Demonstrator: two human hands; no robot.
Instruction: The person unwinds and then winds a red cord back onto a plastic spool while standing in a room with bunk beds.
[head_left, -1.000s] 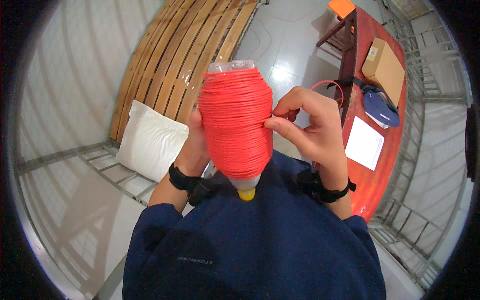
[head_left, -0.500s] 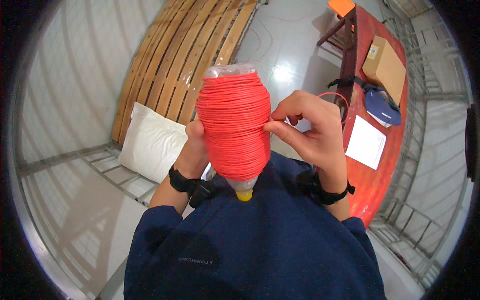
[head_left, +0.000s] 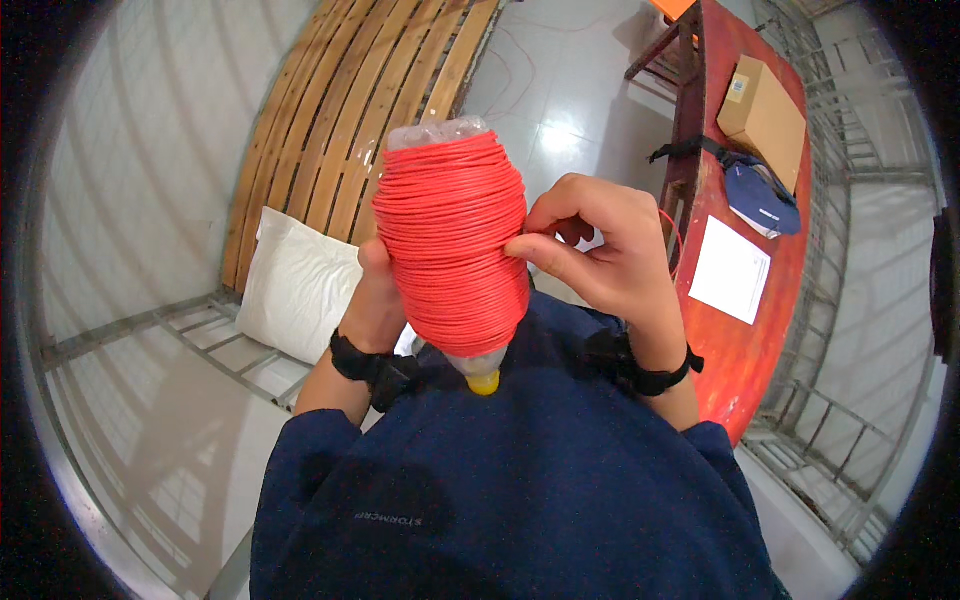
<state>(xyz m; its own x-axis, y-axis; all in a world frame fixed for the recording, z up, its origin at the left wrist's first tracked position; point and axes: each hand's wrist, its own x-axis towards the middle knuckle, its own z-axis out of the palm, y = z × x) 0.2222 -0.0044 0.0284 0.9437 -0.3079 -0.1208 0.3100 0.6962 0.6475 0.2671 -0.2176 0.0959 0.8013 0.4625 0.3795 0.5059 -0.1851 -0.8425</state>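
A clear plastic bottle (head_left: 437,132) is held in front of my chest, tilted, its yellow cap (head_left: 484,383) pointing toward me. Tight, close-set turns of red cord (head_left: 450,240) cover most of its body; only the base and neck show bare. My left hand (head_left: 374,290) grips the bottle from the left side, thumb up, its other fingers hidden behind. At the right side of the winding, thumb and forefinger of my right hand (head_left: 600,245) are pinched together against the cord. A loose strand of the cord shows beyond that hand, by the table edge.
On the right, a red table (head_left: 735,375) bears a cardboard box (head_left: 765,120), a dark blue pouch (head_left: 762,195) and a white paper sheet (head_left: 730,270). At the left are a slatted wooden bed (head_left: 330,130) and a white pillow (head_left: 298,285). Thin red strands lie on the floor.
The bottle and both hands have shifted slightly left in view, and the bottle leans a little more. My right hand stays pinched at the winding's side.
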